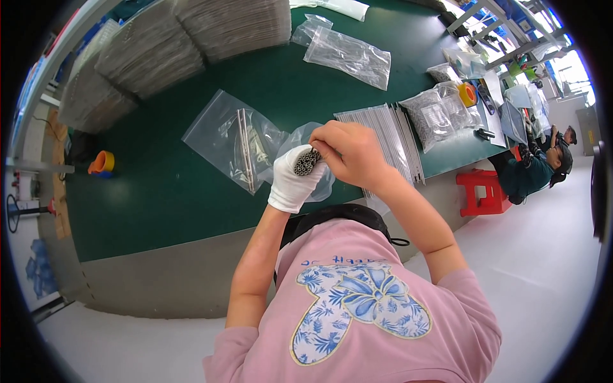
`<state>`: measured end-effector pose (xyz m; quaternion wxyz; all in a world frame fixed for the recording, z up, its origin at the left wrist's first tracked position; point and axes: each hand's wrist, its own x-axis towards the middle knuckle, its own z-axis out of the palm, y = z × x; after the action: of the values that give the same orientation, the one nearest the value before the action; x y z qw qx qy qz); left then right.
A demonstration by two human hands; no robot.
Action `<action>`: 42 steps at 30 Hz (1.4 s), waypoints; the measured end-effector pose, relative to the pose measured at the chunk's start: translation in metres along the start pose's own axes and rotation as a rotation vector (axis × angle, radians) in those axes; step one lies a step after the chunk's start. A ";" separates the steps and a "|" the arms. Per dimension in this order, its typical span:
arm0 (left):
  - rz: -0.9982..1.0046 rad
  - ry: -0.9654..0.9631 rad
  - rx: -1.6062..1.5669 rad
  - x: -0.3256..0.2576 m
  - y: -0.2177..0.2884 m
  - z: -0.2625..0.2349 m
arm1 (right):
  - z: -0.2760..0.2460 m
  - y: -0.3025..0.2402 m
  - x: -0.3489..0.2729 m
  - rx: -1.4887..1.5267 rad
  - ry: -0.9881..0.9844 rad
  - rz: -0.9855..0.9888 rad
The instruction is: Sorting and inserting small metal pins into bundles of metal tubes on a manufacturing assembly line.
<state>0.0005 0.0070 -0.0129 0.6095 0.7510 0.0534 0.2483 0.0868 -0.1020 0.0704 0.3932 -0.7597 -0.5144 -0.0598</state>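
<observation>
My left hand (290,183), in a white glove, is closed round a bundle of thin metal tubes (307,163) whose open ends face up toward me. Bare and pinched, my right hand (353,152) has its thumb and fingertips at the top edge of that bundle; whatever is between them is too small to make out. Clear plastic (305,135) lies behind and beneath both hands. To their left, a clear plastic bag (214,127) rests on the green table, with a few slim rods (244,147) on or in it. A row of long metal tubes (377,127) lies just right of my hands.
Clear bags full of small parts (426,118) sit on the right, near an orange tape roll (468,94). Tall stacks of grey sheets (233,29) stand at the back left. Another tape roll (102,163) is far left. A person (539,169) sits beyond a red stool (482,191).
</observation>
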 end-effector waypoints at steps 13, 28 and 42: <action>0.010 -0.006 0.020 0.002 0.004 0.000 | 0.002 0.000 0.006 0.044 -0.019 -0.033; 0.022 0.025 -0.014 0.002 -0.001 0.002 | -0.003 -0.002 0.003 -0.063 0.013 -0.108; 0.017 0.020 -0.026 0.003 0.004 0.001 | 0.001 0.007 -0.005 0.148 0.047 0.024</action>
<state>0.0025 0.0056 -0.0082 0.6165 0.7409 0.0501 0.2617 0.0898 -0.1065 0.0633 0.4609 -0.7331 -0.4989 -0.0351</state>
